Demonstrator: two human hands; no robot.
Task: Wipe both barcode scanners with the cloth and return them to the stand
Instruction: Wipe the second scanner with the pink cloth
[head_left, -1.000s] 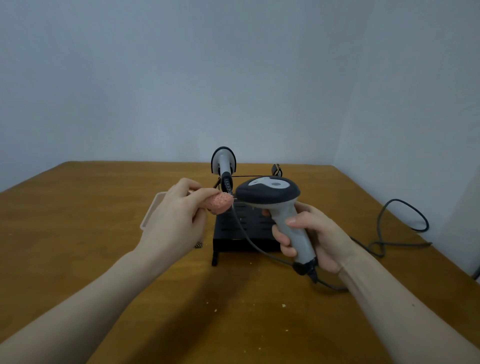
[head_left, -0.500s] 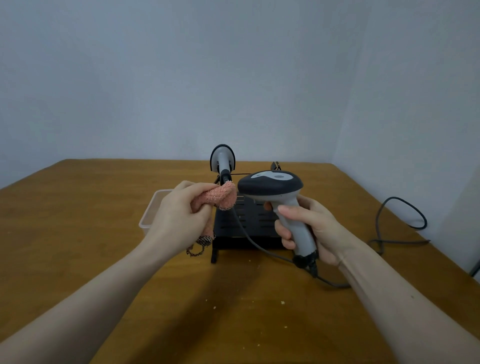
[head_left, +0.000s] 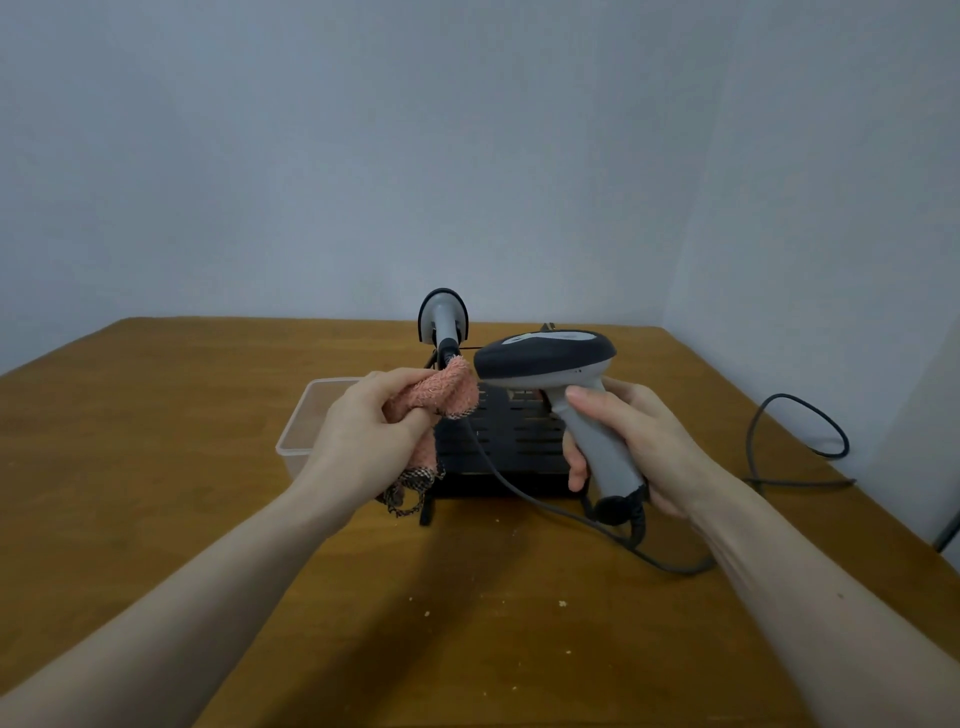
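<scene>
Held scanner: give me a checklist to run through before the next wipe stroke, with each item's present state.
1. Right hand wrapped firmly round the held scanner handle: ok.
2. Cloth bunched in the left hand, pad facing the scanner head: ok.
3. Cloth touching the scanner's front edge: cannot tell; they meet in the picture, but depth is unclear.
4. Second scanner seated on the stand: ok, it stands behind the cloth.
5. Held scanner's cable free of the stand: cannot tell; it runs across the front of the stand.
6. Cloth's frayed tail hanging clear of the cable: not ok, it dangles right beside it.
</scene>
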